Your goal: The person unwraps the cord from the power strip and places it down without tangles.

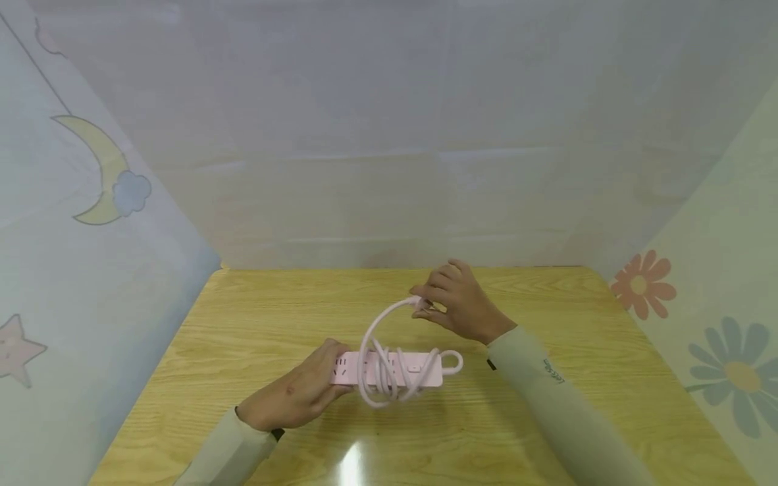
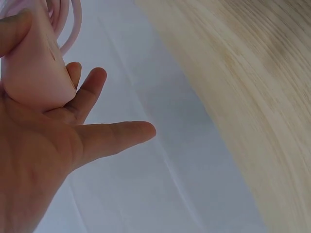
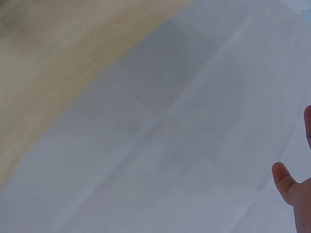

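A pink power strip with a pale pink cord wound several times around its body is held above the table. My left hand grips the strip's left end; in the left wrist view that end sits between thumb and fingers, with some fingers stretched out past it. Up and to the right, my right hand pinches the plug end of the cord, which arcs from there down to the coils. The right wrist view catches only a few fingertips at its right edge.
Under both hands lies a wood-grain table. A pale sheet-covered wall rises at its back edge. Side panels carry a printed moon on the left and flowers on the right.
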The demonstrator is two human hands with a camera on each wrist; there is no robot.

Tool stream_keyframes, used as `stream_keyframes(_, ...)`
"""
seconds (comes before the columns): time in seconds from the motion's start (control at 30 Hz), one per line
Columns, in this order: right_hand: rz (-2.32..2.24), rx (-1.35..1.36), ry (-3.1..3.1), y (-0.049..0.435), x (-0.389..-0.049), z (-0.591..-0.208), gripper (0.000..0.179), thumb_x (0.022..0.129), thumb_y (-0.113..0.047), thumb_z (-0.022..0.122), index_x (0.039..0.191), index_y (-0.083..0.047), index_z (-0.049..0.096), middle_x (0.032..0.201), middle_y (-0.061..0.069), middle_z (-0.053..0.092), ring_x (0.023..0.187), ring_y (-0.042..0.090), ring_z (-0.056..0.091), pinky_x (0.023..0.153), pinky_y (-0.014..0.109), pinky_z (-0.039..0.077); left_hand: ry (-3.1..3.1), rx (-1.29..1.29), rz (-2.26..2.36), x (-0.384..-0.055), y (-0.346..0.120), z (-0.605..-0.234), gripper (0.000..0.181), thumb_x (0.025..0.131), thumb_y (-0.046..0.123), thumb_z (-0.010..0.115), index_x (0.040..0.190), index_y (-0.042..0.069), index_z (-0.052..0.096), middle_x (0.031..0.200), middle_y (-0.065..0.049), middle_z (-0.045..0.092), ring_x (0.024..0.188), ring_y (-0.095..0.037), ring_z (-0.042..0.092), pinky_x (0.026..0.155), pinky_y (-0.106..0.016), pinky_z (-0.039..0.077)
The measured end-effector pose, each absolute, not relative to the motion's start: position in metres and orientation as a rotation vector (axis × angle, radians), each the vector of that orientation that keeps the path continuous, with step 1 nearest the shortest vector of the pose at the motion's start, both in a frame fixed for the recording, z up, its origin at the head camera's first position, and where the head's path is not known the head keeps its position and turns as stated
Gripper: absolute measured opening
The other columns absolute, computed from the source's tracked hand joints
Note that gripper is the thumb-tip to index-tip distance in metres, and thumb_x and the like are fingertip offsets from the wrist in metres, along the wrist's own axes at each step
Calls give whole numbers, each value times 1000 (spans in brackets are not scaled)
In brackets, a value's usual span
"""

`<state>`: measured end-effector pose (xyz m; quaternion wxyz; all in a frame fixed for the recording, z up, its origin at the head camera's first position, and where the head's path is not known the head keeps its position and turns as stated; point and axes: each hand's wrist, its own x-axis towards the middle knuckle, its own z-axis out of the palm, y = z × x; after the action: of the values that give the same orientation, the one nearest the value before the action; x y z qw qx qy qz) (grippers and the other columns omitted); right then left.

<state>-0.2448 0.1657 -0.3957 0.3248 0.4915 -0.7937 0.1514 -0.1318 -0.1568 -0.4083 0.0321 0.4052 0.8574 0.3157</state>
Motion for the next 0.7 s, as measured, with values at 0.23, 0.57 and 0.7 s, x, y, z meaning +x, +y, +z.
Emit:
stream_keyframes(0.23,360,1299,-2064,169,-227,-370,44,99,-53,51,107,-15,72,87,-1,61,94,27,57,99,68,36,2651,1210,956,-139,-166,-415,33,104,17,53,131,3,40,112,4,42,90,-8,44,76,-23,47)
stream_keyframes(0.57,350,1309,-2027,175,-202,-354,41,102,-51,50,104,-15,69,83,-2,58,87,25,54,99,68,36,2670,1237,959,-146,-171,-419,32,105,15,53,130,0,40,112,0,43,89,-8,45,76,-22,49)
stream_keyframes(0.7,353,1314,-1992,175,-194,-353,39,102,-49,51,103,-14,68,80,-3,56,83,23,54,93,65,40,2661,1187,964,-149,-171,-419,34,104,15,54,130,-2,40,111,-3,44,88,-9,46,74,-22,50)
